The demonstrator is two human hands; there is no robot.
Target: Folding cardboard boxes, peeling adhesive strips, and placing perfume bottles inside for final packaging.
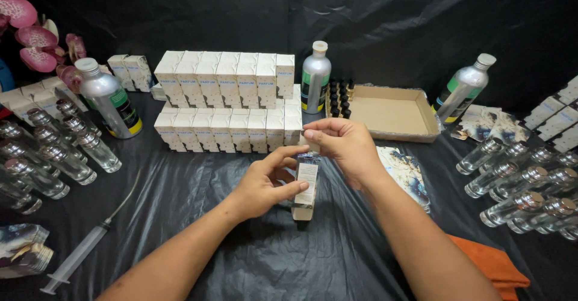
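My left hand [262, 183] gripped a small clear glass bottle [306, 186] at mid-counter, thumb and fingers closed on its sides where a pale label sat; my right hand [340, 147] was pinched shut on the bottle's top end, covering the neck, so I couldn't tell if a cap or sprayer was there; bottle was held roughly upright, just above the black plastic sheet on the counter [271, 259], near me and central. Far behind it stood two rows of white cartons [229, 102] with a silver aluminium bottle [315, 78] just right of them; an open cardboard tray [391, 114] with small dark-capped vials [339, 96] lay further right, another silver bottle [461, 90] beyond that. Rows of clear capped bottles lay left [54, 150] and right [518, 192]; a syringe [84, 250] lay near left; an orange cloth [490, 262] near right; pink flowers [33, 36] far left. My judgement for doing it well: keep the left grip firm and low so the label stays unsmudged; keep the right pinch straight above the neck, no tilt; hold it clear of the cartons behind.
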